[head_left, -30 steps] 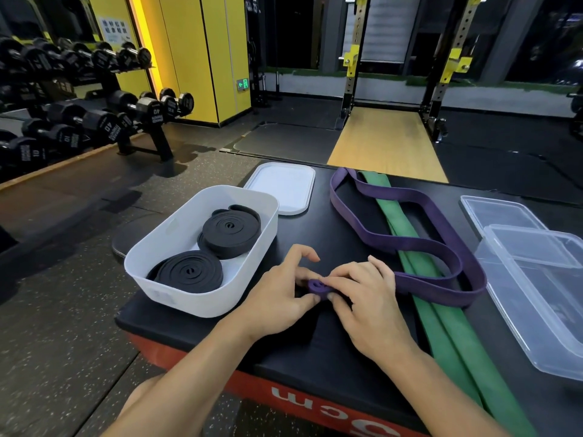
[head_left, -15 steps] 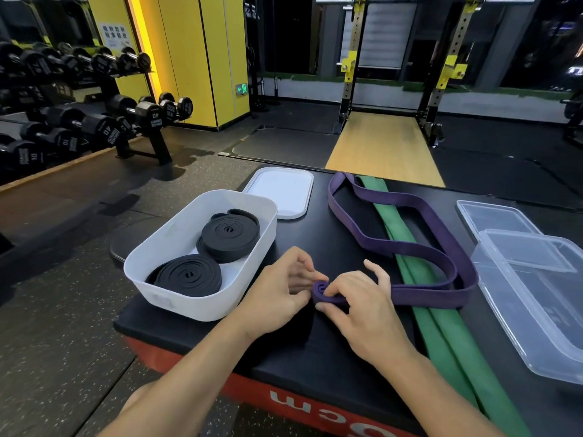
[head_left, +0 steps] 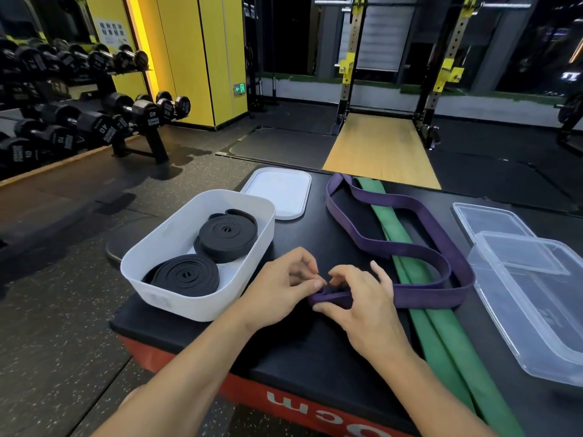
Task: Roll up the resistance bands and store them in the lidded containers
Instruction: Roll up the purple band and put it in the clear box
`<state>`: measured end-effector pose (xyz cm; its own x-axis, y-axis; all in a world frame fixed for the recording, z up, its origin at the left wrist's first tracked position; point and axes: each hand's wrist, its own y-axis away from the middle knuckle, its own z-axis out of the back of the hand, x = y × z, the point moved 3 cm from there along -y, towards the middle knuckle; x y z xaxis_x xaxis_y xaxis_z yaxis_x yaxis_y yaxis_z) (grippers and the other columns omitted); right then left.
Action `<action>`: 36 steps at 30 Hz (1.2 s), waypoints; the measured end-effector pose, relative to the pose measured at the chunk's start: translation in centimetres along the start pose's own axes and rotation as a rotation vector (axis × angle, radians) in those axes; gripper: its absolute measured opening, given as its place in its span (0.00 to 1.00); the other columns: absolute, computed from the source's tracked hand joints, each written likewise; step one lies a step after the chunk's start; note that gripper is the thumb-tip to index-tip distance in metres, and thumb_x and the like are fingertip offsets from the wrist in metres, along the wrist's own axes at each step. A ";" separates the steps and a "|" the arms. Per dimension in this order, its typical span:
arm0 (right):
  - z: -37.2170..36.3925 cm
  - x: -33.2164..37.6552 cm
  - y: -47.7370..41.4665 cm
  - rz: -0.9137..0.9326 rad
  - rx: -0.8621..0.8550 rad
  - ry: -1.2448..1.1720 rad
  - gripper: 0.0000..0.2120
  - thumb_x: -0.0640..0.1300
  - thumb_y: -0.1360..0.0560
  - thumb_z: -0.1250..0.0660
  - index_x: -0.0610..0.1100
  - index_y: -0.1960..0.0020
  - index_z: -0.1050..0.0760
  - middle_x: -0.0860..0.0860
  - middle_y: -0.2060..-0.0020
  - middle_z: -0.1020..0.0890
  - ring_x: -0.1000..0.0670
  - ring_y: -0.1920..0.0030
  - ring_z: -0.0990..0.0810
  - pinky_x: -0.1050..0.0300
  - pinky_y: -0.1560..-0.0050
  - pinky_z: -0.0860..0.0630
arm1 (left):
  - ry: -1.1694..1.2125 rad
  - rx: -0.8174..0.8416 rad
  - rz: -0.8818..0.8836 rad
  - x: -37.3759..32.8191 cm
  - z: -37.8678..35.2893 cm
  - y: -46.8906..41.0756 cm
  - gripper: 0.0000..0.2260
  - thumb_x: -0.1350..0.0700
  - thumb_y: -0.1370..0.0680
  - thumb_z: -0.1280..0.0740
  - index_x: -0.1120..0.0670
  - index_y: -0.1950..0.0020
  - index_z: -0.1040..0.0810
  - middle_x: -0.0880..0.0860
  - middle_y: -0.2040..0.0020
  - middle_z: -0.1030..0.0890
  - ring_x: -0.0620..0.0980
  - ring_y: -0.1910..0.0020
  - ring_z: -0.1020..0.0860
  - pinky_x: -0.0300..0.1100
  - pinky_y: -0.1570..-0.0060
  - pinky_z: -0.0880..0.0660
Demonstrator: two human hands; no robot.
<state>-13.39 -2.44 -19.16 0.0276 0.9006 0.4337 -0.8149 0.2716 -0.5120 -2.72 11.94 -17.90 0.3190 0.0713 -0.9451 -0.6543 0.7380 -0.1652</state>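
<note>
Grip newly shifted, purple band (head_left: 410,291) end pinched between left hand (head_left: 277,288) and right hand (head_left: 362,307).

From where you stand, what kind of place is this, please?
Most likely a gym. A rack of black dumbbells stands at the left, a power rack with a wooden platform at the back, and resistance bands lie on the padded box in front.

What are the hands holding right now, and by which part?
Both the left hand and the right hand pinch the purple band at its near folded end; the rest lies loose.
</note>
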 end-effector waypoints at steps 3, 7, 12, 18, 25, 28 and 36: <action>-0.4 0.2 0.2 0.064 0.035 0.073 0.27 0.59 0.28 0.24 0.52 0.33 0.25 0.62 0.49 0.18 0.59 0.45 0.22 0.54 0.20 0.53 | -0.053 0.021 -0.025 -0.3 -0.4 -0.1 0.10 0.64 0.20 0.31 0.49 0.45 0.25 0.50 0.47 0.16 0.52 0.49 0.14 0.52 0.43 0.20; -0.5 0.3 0.1 0.099 0.055 0.069 0.25 0.56 0.27 0.25 0.51 0.32 0.24 0.60 0.51 0.22 0.54 0.46 0.23 0.54 0.22 0.52 | -0.038 0.031 0.040 -0.4 0.0 -0.4 0.17 0.61 0.20 0.29 0.43 0.42 0.31 0.48 0.35 0.24 0.49 0.50 0.14 0.41 0.54 0.23; -0.2 0.7 -0.1 0.089 0.092 0.073 0.12 0.58 0.25 0.29 0.59 0.43 0.22 0.60 0.54 0.31 0.56 0.48 0.27 0.55 0.23 0.53 | -0.067 0.068 0.057 -0.4 0.3 -0.3 0.18 0.59 0.19 0.29 0.43 0.39 0.34 0.51 0.36 0.24 0.46 0.51 0.15 0.37 0.50 0.25; -0.3 0.5 0.1 0.031 0.052 0.094 0.15 0.60 0.29 0.25 0.54 0.51 0.26 0.60 0.54 0.31 0.56 0.48 0.26 0.53 0.23 0.49 | -0.061 -0.046 -0.036 0.1 -0.7 0.0 0.06 0.61 0.21 0.27 0.50 0.50 0.20 0.52 0.51 0.16 0.49 0.52 0.16 0.41 0.49 0.22; -0.5 0.3 -0.1 -0.032 -0.015 0.165 0.18 0.66 0.29 0.29 0.54 0.57 0.31 0.60 0.58 0.33 0.55 0.55 0.27 0.50 0.25 0.45 | -0.119 -0.105 -0.021 0.3 -1.1 -0.2 0.02 0.53 0.23 0.23 0.46 0.53 0.12 0.46 0.55 0.13 0.48 0.53 0.15 0.51 0.47 0.19; -0.6 0.0 -0.3 -0.034 0.023 0.099 0.17 0.66 0.30 0.29 0.56 0.57 0.31 0.60 0.58 0.32 0.59 0.55 0.28 0.53 0.25 0.47 | -0.112 -0.089 -0.008 0.4 -1.0 -0.5 0.02 0.55 0.24 0.22 0.47 0.54 0.12 0.47 0.57 0.13 0.48 0.54 0.15 0.51 0.45 0.19; 1.2 -1.9 -0.9 0.085 0.255 -0.054 0.11 0.49 0.24 0.27 0.59 0.43 0.22 0.63 0.52 0.25 0.63 0.43 0.26 0.60 0.22 0.58 | -0.118 -0.127 -0.007 1.0 -0.6 -0.6 0.04 0.51 0.26 0.21 0.46 0.55 0.15 0.47 0.59 0.13 0.47 0.55 0.16 0.52 0.43 0.21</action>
<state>-13.41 -4.83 -18.64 -0.0724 0.8951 0.4400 -0.9326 0.0956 -0.3479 -2.44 11.14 -18.92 0.3967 0.1502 -0.9056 -0.7308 0.6486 -0.2126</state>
